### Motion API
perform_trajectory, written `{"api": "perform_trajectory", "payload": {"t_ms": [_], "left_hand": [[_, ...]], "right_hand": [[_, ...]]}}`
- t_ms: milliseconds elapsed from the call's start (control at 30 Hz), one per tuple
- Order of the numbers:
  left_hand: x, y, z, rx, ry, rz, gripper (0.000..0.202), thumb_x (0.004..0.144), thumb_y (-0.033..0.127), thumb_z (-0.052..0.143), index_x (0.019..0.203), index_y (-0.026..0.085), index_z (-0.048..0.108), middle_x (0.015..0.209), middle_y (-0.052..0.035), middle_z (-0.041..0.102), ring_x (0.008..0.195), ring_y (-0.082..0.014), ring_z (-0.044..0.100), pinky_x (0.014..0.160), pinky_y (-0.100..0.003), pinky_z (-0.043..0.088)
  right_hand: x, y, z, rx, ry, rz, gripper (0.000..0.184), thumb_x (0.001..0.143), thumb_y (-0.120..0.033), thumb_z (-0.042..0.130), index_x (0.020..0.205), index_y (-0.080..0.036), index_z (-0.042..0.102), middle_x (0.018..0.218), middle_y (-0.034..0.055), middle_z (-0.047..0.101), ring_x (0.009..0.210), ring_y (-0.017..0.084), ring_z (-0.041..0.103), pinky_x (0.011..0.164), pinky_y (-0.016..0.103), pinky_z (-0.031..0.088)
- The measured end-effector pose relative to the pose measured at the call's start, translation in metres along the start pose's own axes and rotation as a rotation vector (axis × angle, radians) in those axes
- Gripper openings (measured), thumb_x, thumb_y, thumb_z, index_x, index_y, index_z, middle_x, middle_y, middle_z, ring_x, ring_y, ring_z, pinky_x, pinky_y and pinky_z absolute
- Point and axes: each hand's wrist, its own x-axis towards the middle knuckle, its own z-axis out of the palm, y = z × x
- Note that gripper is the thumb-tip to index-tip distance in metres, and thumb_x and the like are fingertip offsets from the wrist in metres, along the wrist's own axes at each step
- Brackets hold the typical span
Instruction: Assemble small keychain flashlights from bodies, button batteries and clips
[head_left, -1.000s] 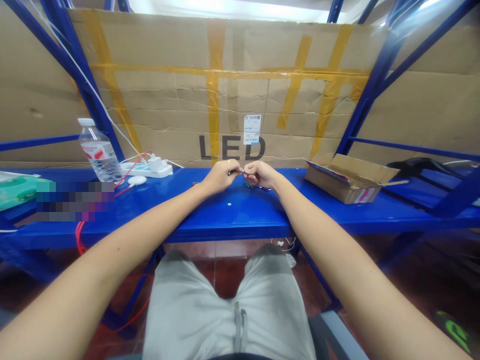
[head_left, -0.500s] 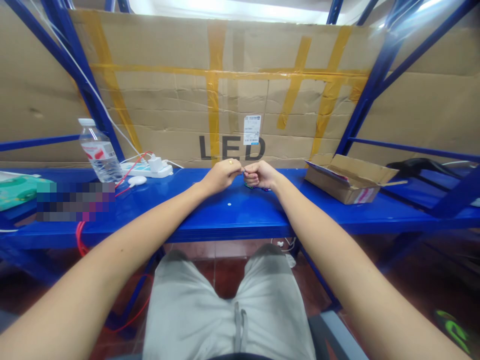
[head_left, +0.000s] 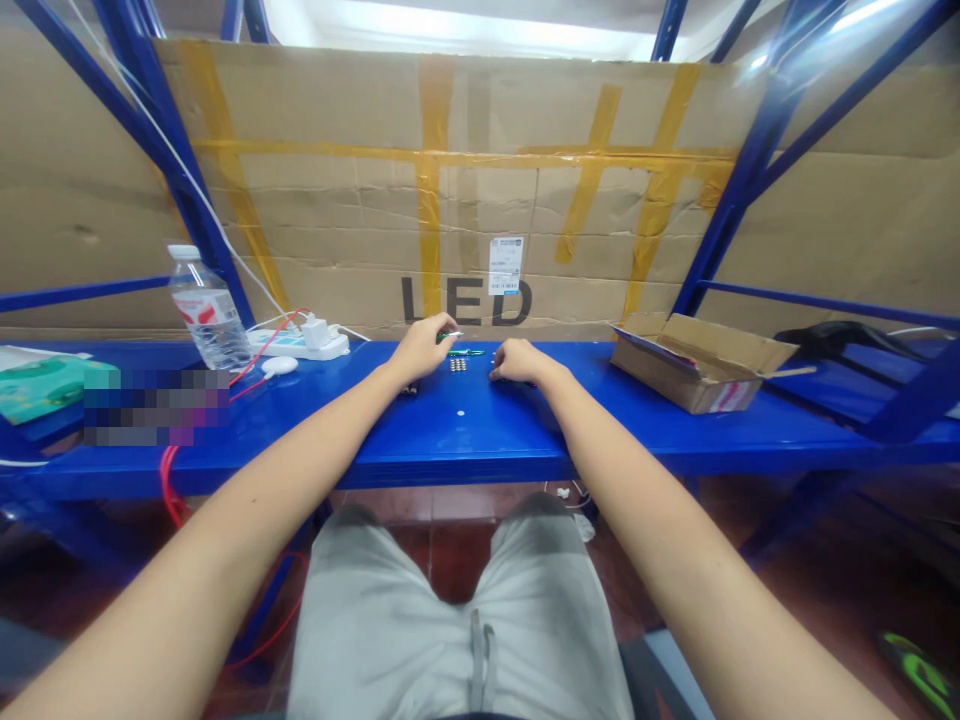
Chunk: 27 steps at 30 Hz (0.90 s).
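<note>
My left hand (head_left: 426,346) is closed in a pinch around a slim green piece with a pale tip (head_left: 453,335), too small to name. Just to its right, another slim green, shiny piece (head_left: 468,352) lies on the blue table. Below that sits a cluster of several small round metallic parts (head_left: 457,366). A few more small dark metallic bits (head_left: 409,389) show beside my left wrist. My right hand (head_left: 520,360) is low at the tabletop, fingers curled down and pressed together. Whatever is in its fingertips is hidden, and purplish bits peek out under the palm.
An open cardboard box (head_left: 690,362) stands to the right. Leftward are a water bottle (head_left: 210,310), a power strip (head_left: 296,345) with a red cable, and a green packet (head_left: 56,385). A big cardboard sheet (head_left: 337,220) rises behind the blue table (head_left: 480,440).
My hands were together in mid-air and have moved apart. The left went left with the green piece; the right lowered to the table. The small metallic parts between them are now visible.
</note>
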Motion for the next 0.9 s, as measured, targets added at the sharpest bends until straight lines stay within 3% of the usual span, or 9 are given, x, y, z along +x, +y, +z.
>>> {"api": "perform_trajectory", "payload": {"t_ms": [167,367,500,667,767,900], "left_hand": [[0.0,0.001,0.002,0.004,-0.001,0.002,0.013,0.092,0.029,0.057,0.095,0.02,0.065,0.098,-0.0076,0.074,0.09,-0.023,0.066,0.082,-0.037,0.051],[0.0,0.002,0.002,-0.011,0.004,0.001,0.012,0.091,0.028,0.058,0.094,0.019,0.065,0.097,-0.0077,0.074,0.089,-0.023,0.066,0.083,-0.038,0.051],[0.0,0.0,0.003,-0.062,-0.003,-0.018,0.013,0.09,0.025,0.056,0.098,0.019,0.064,0.099,-0.0077,0.073,0.092,-0.0218,0.066,0.085,-0.037,0.052],[-0.001,0.005,0.008,-0.186,-0.079,-0.039,0.026,0.084,0.021,0.059,0.11,0.018,0.062,0.108,-0.0082,0.072,0.101,-0.0218,0.066,0.09,-0.037,0.051],[-0.001,0.013,0.012,-0.242,-0.112,0.004,0.03,0.08,0.025,0.065,0.109,0.018,0.063,0.104,-0.0064,0.072,0.095,-0.0208,0.066,0.086,-0.034,0.052],[-0.001,0.018,0.014,-0.2,-0.125,0.019,0.015,0.083,0.024,0.061,0.095,0.018,0.067,0.092,-0.0044,0.073,0.087,-0.0197,0.066,0.081,-0.033,0.051]], "right_hand": [[0.002,0.001,0.004,-0.088,-0.014,-0.02,0.032,0.06,-0.005,0.082,0.049,-0.021,0.056,0.05,0.0027,0.051,0.06,0.019,0.052,0.06,0.031,0.042],[0.003,-0.004,0.011,0.01,0.016,-0.131,0.029,0.065,-0.001,0.071,0.055,-0.021,0.053,0.055,0.002,0.055,0.06,0.016,0.047,0.058,0.027,0.036],[-0.001,-0.017,0.013,0.198,0.032,-0.044,0.018,0.08,-0.006,0.057,0.073,-0.02,0.05,0.067,0.0025,0.064,0.063,0.015,0.052,0.057,0.025,0.036],[-0.001,-0.027,0.014,0.467,0.095,0.072,0.022,0.081,-0.003,0.047,0.092,-0.021,0.05,0.061,-0.0034,0.057,0.052,0.012,0.047,0.05,0.022,0.033],[-0.001,-0.03,0.013,0.678,0.037,0.11,0.021,0.078,-0.005,0.051,0.092,-0.02,0.051,0.058,-0.0039,0.052,0.048,0.011,0.043,0.046,0.021,0.03],[-0.003,-0.033,0.011,1.009,-0.149,0.123,0.019,0.075,-0.006,0.055,0.09,-0.017,0.052,0.059,-0.0038,0.045,0.052,0.01,0.041,0.049,0.022,0.035]]}}
